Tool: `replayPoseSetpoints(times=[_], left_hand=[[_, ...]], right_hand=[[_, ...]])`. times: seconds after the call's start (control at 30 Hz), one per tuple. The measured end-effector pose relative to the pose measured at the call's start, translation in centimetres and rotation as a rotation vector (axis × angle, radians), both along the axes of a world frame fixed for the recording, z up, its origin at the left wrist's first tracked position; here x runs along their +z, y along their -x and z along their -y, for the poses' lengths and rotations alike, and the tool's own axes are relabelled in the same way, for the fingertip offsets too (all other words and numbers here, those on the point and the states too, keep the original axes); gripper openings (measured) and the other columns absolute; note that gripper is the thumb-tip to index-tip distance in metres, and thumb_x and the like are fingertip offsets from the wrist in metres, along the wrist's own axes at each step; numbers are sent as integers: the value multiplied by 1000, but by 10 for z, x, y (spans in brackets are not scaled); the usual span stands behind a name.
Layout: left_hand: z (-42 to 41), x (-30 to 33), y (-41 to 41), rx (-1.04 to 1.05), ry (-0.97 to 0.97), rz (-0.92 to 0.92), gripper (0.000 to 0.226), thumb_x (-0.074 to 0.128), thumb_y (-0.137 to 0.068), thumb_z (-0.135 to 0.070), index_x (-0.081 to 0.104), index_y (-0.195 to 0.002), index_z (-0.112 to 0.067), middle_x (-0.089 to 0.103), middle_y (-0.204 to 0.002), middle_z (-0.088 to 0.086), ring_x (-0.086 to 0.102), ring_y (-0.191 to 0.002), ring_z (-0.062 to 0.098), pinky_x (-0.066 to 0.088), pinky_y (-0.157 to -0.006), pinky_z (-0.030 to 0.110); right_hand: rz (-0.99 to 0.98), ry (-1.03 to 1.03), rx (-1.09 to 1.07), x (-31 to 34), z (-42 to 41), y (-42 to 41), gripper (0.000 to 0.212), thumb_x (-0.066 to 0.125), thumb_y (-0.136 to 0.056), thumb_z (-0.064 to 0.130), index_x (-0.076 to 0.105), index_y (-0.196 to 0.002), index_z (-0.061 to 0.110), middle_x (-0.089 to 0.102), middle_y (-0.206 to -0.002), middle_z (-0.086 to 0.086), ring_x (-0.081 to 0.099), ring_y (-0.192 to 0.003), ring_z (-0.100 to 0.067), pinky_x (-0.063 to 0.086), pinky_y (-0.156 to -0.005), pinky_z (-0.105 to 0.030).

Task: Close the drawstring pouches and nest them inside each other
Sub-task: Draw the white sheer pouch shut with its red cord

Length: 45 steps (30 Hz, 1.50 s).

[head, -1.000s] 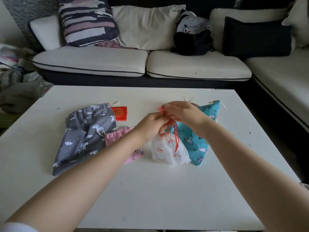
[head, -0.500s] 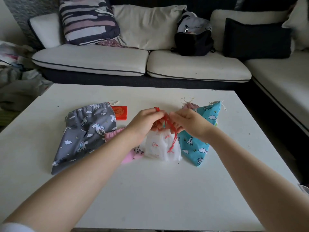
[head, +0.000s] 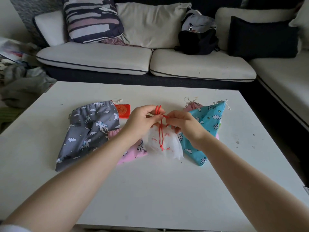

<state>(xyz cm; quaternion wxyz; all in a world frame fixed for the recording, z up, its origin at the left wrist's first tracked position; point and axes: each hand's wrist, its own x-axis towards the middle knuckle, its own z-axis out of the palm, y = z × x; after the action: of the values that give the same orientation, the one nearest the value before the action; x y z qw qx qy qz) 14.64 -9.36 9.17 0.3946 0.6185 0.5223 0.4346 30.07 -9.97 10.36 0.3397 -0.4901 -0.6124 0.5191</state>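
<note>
Both hands meet above a white pouch (head: 164,145) on the desk (head: 150,190). The left hand (head: 142,120) pinches a red cord (head: 160,129) loop; the right hand (head: 184,122) pinches its other strand. Uneven pulling could jam the gathers or lift the light pouch.

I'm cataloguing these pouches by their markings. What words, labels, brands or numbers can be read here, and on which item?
No text can be read.
red pouch: a round gold emblem, too blurred to read.
gray pouch, blue pouch, pink pouch: pictures only, unicorns, clouds, stars.
white pouch: red marks, unreadable.
</note>
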Motion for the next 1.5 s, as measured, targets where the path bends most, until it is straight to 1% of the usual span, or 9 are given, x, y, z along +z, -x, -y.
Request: replayPoseSetpoints(times=[0.2,0.4,0.6,0.8,0.97,1.17,1.27,1.4,1.5], left_hand=[[3,4,-8,123,-254,-348,13,68,-81,-12,74,-93,-11,69,-85,2,56,-68,10,41,-65,8],[7,7,-9,62,-332,-328,12,64,-81,-19,74,-83,-12,69,-78,7,64,-73,23,53,-70,38],[10,6,-8,139,-276,-345,11,70,-79,-17,71,-89,-12,69,-77,2,61,-74,19,48,-74,27],[13,4,-5,79,-225,-311,25,63,-84,-13,56,-108,-17,60,-70,-7,59,-65,15,42,-64,16],[12,8,-3,-18,-266,-446,16,59,-88,-14,73,-95,-17,73,-74,-2,59,-62,0,43,-64,12],[1,11,12,-1,-381,-798,19,58,-88,-23,71,-87,-8,70,-76,10,61,-72,28,47,-64,33],[-2,11,17,-70,-374,-759,20,61,-87,-24,70,-85,-7,69,-77,9,60,-71,25,46,-63,33],[-5,2,21,-68,-398,-786,53,40,-83,-51,51,-55,-7,50,-56,7,44,-55,26,34,-54,32],[-7,-5,31,15,-290,-763,51,30,-81,-56,31,-46,-18,40,-54,2,42,-60,26,31,-59,32]], right_hand=[[-144,147,8,-5,-3,-3,19,51,-83,13,66,-73,18,66,-87,4,56,-96,-14,36,-92,-31],[-364,303,67,-10,0,-11,26,45,-91,8,70,-84,8,70,-90,-6,63,-90,-20,42,-96,-38],[-79,124,22,-10,-1,-11,20,52,-91,12,72,-91,17,70,-90,2,57,-82,-7,37,-74,-25],[887,-856,-153,-7,-6,-12,22,55,-83,24,73,-82,11,68,-92,-5,61,-86,-31,47,-77,-40],[834,-743,-172,-1,-4,-15,16,54,-90,17,63,-94,5,61,-95,-10,57,-84,-32,50,-65,-41],[842,-570,-195,3,-11,-30,19,48,-94,19,62,-102,9,63,-88,-7,58,-79,-30,48,-65,-35],[511,-330,-170,10,-13,-31,22,47,-93,14,65,-81,12,61,-77,-2,56,-76,-21,45,-73,-30],[-697,241,-69,17,-7,-27,23,43,-84,10,55,-66,16,70,-96,-2,62,-102,-19,42,-100,-36],[-1157,352,-159,8,-13,-32,35,32,-95,17,50,-65,17,56,-64,3,61,-66,-16,55,-83,-33]])
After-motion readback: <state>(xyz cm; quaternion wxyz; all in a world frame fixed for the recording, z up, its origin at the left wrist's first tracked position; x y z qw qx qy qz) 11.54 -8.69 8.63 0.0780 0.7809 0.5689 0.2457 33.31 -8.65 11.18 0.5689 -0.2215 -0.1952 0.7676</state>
